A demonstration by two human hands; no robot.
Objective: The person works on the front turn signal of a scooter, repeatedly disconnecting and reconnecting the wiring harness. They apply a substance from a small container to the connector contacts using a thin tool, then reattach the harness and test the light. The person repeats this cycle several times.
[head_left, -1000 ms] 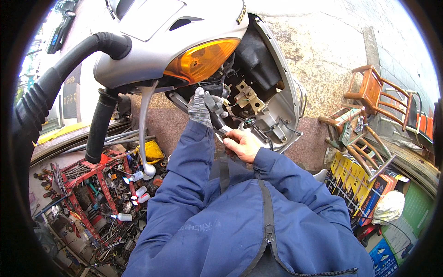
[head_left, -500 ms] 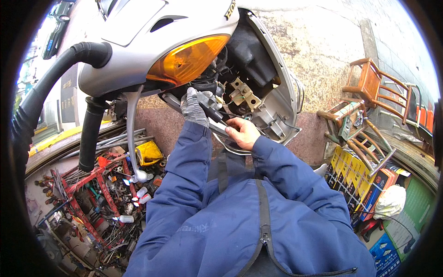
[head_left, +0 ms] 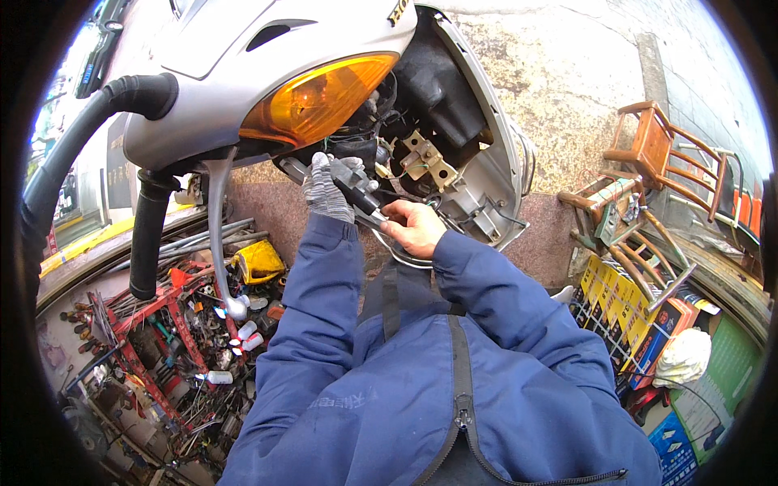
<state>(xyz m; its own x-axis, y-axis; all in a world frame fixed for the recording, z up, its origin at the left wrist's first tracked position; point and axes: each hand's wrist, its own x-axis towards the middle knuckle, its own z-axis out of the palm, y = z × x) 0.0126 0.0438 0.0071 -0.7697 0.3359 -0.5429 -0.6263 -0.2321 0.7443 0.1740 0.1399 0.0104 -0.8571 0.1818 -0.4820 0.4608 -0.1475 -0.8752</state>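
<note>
My left hand [head_left: 328,190], in a grey knit glove, is closed around a grey-and-black part [head_left: 350,174] below the scooter's orange light [head_left: 320,101]. A black cylinder with a silvery end [head_left: 358,198] slants from it toward my bare right hand [head_left: 416,229]. The right thumb and fingers pinch at that silvery end; the exact grip is partly hidden. Just beyond lies the open front of the white scooter [head_left: 211,97], with dark wiring and a beige metal bracket [head_left: 425,162]. I cannot make out what kind of part the cylinder belongs to.
A black handlebar grip [head_left: 152,235] and a silver lever [head_left: 219,235] hang at the left. Below them stands a red metal frame [head_left: 166,348] among scattered tools, bottles and a yellow container [head_left: 259,262]. Wooden chairs [head_left: 656,154] and yellow boxes [head_left: 604,296] occupy the right.
Both hands have shifted slightly left together with the black cylinder, whose silvery end now shows more. The scooter's front also appears a little farther left.
</note>
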